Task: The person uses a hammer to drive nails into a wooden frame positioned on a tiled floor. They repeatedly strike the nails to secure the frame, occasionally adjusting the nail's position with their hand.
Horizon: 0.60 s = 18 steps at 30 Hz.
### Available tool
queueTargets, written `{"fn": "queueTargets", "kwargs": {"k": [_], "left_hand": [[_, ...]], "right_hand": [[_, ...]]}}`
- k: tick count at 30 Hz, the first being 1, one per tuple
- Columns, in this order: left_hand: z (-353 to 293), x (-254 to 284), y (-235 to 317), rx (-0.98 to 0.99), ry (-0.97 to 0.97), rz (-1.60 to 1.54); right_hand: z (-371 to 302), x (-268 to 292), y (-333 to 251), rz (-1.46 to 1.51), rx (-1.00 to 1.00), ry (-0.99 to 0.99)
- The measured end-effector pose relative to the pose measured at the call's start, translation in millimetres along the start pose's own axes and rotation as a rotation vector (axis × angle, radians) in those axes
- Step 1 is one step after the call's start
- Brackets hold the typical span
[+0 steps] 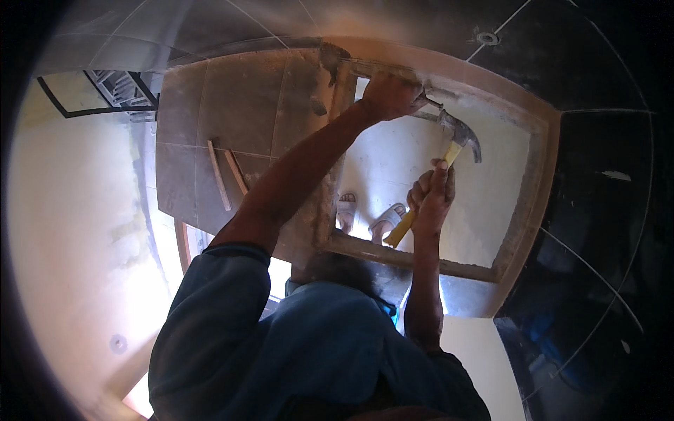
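Yellow-handled and dark-headed, a claw hammer (pixel 453 152) is gripped in the right hand (pixel 433 195) over a rectangular cutout (pixel 545 165) in a tiled countertop (pixel 242 102). A thin metal rod (pixel 433 104) is clenched in the left fist (pixel 392 96) near the cutout's far edge, just beside the hammer head; whether they touch cannot be told. Leftward, two narrow wooden strips (pixel 219 175) are laid on the countertop; below, sandals (pixel 388 215) are seen.

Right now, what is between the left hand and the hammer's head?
In the head view, a thin rod-like tool juts from the left hand toward the hammer's head; whether tool and head touch is unclear.
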<state>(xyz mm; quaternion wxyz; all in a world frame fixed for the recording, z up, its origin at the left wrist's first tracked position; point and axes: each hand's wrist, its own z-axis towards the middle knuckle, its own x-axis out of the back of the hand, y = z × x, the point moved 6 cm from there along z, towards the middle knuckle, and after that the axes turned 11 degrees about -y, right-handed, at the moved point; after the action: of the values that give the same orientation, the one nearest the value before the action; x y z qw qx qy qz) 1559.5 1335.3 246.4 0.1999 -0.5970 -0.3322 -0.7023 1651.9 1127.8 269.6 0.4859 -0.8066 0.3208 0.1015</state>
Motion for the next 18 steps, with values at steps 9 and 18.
{"fn": "queueTargets", "kwargs": {"k": [9, 18], "left_hand": [[-3, 1, 4, -0.041, 0.028, 0.031], [-2, 2, 5, 0.01, -0.077, 0.015]], "right_hand": [[-1, 14, -7, 0.064, 0.201, 0.133], [3, 12, 10, 0.181, 0.147, 0.167]]}}
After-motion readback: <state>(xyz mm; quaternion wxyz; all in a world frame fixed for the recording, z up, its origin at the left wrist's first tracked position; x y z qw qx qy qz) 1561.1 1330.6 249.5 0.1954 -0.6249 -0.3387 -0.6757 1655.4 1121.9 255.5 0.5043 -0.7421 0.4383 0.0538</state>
